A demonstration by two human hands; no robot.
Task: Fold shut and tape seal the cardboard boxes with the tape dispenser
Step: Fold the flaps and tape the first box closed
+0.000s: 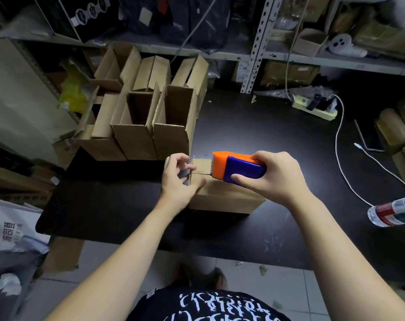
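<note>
Gripping the orange-and-blue plastic tape dispenser [239, 169] atop the small brown cardboard box [224, 195] on the black table [266, 126], the right hand [278, 174] may drag tape off the seam [200, 174] if the left hand [178, 179], pinching the box's left end, slips.

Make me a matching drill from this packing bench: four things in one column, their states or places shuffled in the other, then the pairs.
1 tape dispenser
2 closed box
3 row of boxes
4 power strip

A flaps standing open
B gripped by the right hand
C back right of the black table
D left hand holds its end

Pairs: 1-B, 2-D, 3-A, 4-C
</note>
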